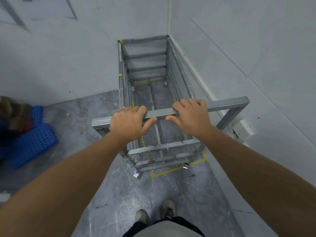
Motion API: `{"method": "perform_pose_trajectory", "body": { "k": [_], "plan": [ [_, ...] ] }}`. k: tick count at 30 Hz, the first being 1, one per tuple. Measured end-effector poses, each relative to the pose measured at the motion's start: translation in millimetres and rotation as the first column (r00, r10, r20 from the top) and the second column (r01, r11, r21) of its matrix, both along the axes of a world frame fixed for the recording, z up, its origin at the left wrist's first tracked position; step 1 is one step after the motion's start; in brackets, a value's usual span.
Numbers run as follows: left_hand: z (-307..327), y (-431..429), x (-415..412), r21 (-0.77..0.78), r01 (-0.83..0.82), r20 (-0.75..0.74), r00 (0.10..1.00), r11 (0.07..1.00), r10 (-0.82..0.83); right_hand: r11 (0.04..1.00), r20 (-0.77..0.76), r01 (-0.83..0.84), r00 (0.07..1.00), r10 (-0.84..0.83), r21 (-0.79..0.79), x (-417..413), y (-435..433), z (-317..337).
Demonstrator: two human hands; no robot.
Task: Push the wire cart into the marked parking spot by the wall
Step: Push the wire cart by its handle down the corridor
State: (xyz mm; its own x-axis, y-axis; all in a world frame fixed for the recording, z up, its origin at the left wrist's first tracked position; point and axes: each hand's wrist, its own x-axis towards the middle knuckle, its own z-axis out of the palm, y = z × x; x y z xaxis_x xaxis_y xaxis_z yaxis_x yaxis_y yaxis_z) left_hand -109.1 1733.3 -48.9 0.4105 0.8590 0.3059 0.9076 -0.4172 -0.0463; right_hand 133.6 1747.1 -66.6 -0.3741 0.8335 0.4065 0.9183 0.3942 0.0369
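Observation:
A grey metal wire cart (pixel 147 69) with mesh sides stands in the corner where two white walls meet, its far end against the back wall. Its long right side runs along the right wall. A grey square-tube handle bar (pixel 225 104) crosses the near end. My left hand (pixel 130 123) and my right hand (pixel 191 117) both grip this bar, side by side near its middle. Yellow tape (pixel 177 168) marks a rectangle on the grey floor; its near edge shows just in front of the cart's near wheels, and more tape is visible through the mesh bottom.
Blue perforated plastic crates (pixel 32 142) and some brown and dark items lie on the floor at the left. A white wall socket (pixel 242 130) sits low on the right wall beside the handle. My two shoes (pixel 153 214) stand on the marbled grey floor behind the cart.

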Motion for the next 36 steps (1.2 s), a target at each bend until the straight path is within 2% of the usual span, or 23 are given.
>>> {"method": "perform_pose_trajectory", "body": {
  "k": [7,26,36],
  "plan": [
    [3.7,0.7,0.5,-0.077,-0.041,-0.023,0.999,0.996,0.039,1.0,-0.024,0.012,1.0,-0.012,-0.016,-2.7,-1.8,-0.6],
    [1.9,-2.3,-2.7,-0.022,-0.033,0.012,0.999,0.999,0.034,0.997,0.034,0.008,0.999,-0.011,0.072,-2.6,-0.3,-7.3],
    [3.7,-1.7,-0.8,-0.073,-0.053,0.003,0.999,0.996,0.054,0.997,0.016,0.01,1.0,-0.011,0.081,-2.1,-0.8,-7.6]
  ]
}}
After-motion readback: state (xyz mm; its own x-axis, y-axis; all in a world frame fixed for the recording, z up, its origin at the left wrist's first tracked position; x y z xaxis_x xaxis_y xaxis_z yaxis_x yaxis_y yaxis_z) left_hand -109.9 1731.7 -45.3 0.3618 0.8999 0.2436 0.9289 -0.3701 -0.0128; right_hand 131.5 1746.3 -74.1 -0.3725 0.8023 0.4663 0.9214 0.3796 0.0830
